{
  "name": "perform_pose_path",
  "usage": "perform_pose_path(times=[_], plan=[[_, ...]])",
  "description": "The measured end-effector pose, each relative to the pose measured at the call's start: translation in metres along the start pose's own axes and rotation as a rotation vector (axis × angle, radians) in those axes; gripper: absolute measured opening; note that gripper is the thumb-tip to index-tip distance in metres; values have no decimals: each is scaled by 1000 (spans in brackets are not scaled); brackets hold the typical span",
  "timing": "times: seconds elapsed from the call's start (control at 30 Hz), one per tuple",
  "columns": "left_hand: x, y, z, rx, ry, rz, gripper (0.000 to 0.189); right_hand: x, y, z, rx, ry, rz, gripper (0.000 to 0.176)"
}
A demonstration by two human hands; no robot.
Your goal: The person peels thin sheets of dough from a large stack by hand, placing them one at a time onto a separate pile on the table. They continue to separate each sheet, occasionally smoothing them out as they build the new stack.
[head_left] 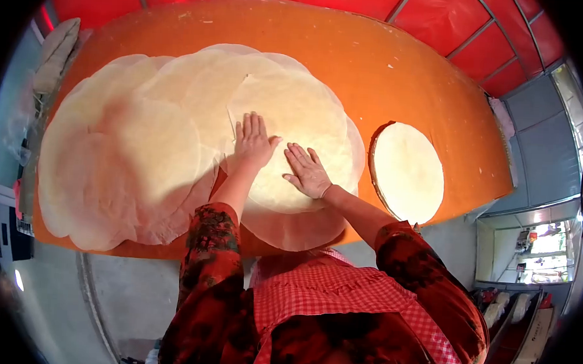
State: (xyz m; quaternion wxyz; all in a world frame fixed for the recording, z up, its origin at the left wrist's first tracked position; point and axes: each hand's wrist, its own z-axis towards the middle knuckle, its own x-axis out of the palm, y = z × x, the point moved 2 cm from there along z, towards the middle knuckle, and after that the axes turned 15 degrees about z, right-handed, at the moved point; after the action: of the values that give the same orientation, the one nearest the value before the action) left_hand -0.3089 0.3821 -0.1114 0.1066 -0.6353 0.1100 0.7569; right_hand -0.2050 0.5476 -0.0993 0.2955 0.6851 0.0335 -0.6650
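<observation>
Large, thin, round flatbread sheets [157, 134] overlap across the left and middle of an orange table [324, 34]. My left hand [253, 141] lies flat on the sheets near the middle, fingers stretched forward and thumb pointing right. My right hand [307, 171] rests palm down on the round sheet [295, 104] just to the right of it, fingers spread. Neither hand holds anything. A small tear or folded edge shows left of my left hand. Thinner, see-through sheet edges hang out below my forearms.
A neat stack of round flatbreads [408, 173] sits on the table's right side. Red panels [351, 2] stand behind the table. A rolled cloth [56, 54] lies at the far left edge. Grey cabinets [543, 154] stand at right, with boxes [532, 342] low down.
</observation>
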Motion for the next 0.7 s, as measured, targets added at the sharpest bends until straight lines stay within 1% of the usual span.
perform_pose_path(times=[0.1, 0.23, 0.33, 0.43, 0.53, 0.57, 0.63, 0.7], plan=[[-15, 15, -4, -79, 92, 67, 84, 2, 1, 1, 18, -1, -4, 68], [-21, 26, -11, -133, 153, 84, 87, 0, 3, 3, 35, 26, 8, 68], [-8, 32, -14, -137, 130, 28, 86, -1, 1, 3, 32, 33, 32, 68], [-9, 35, -20, -100, 40, 39, 79, 2, -2, 3, 31, 24, 44, 68], [-30, 60, -36, -26, -355, 74, 63, 3, -5, 2, 24, 2, 43, 68], [-31, 76, -37, -183, -401, 24, 57, 4, -4, 2, 29, -11, 49, 68], [-33, 88, -38, -646, -228, -135, 57, 7, -3, -1, 0, -45, 55, 67], [-27, 91, -36, -578, -179, 2, 54, 6, -6, -2, -7, -56, 35, 67]])
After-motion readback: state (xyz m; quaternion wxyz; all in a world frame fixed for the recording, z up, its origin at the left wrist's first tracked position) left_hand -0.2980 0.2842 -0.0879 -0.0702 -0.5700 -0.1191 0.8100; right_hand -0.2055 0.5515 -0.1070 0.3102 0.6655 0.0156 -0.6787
